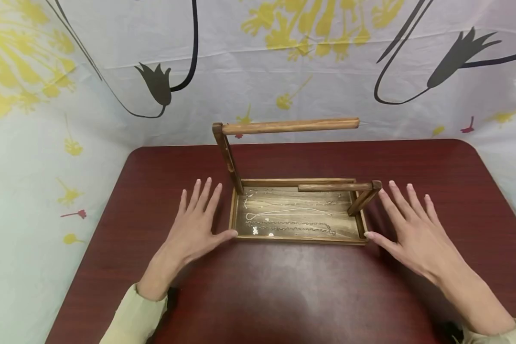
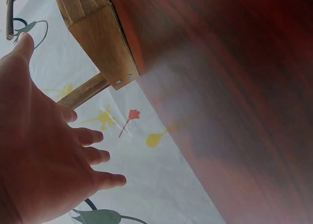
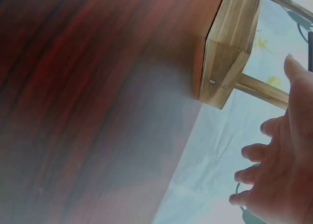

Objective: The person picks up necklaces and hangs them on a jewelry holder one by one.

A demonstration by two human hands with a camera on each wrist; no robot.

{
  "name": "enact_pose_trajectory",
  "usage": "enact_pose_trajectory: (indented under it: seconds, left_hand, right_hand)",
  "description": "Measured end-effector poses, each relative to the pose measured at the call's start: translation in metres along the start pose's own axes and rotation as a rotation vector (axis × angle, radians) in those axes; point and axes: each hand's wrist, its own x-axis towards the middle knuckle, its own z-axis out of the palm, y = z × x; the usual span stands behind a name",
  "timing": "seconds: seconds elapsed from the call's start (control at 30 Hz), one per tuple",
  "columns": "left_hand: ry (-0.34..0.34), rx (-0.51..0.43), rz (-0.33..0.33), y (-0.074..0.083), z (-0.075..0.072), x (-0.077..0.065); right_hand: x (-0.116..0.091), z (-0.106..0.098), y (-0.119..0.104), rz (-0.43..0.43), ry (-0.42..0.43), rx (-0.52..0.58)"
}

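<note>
A wooden jewelry stand stands on the table, its shallow tray [image 1: 301, 242] holding several thin chain necklaces [image 1: 290, 211] laid lengthwise. From its left end rises a tall post with a long bar [image 1: 290, 125]; a shorter post at the right end carries a short bar [image 1: 333, 187]. My left hand [image 1: 193, 229] is beside the left end, fingers spread and straight, thumb tip right at the front left corner. At the opposite end my right hand [image 1: 417, 239] is spread too, its thumb tip at the front right corner. Neither hand grips anything. Both wrist views show the tray's screwed end panels [image 2: 105, 45] [image 3: 222, 72].
The dark red table [image 1: 292, 286] has rounded far corners. Behind it and at the sides hangs a pale cloth [image 1: 223, 71] printed with yellow and grey flowers. Small shiny pieces [image 1: 255, 231] lie near the tray's front left.
</note>
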Motion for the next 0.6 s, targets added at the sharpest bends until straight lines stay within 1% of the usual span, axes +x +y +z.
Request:
enact_pose_trajectory:
  seconds: [0.1,0.2,0.33,0.47,0.6]
  left_hand:
    - [-0.006,-0.009,0.000,0.001,0.000,0.000]
    - [-0.010,-0.021,0.001,0.000,0.001,0.000]
    - [-0.017,-0.040,0.000,-0.001,0.000,0.000]
    - [-0.019,-0.043,-0.001,-0.002,0.000,0.001]
    - [-0.028,-0.058,-0.001,-0.002,0.001,0.003]
  right_hand:
    - [-0.002,-0.002,-0.003,-0.018,0.024,0.003]
    - [-0.003,-0.004,-0.007,-0.019,0.095,0.017]
    - [-0.002,-0.008,-0.014,0.008,0.183,0.042]
    - [-0.002,-0.010,-0.020,0.015,0.206,0.043]
    - [-0.002,-0.009,-0.023,0.002,0.233,0.037]
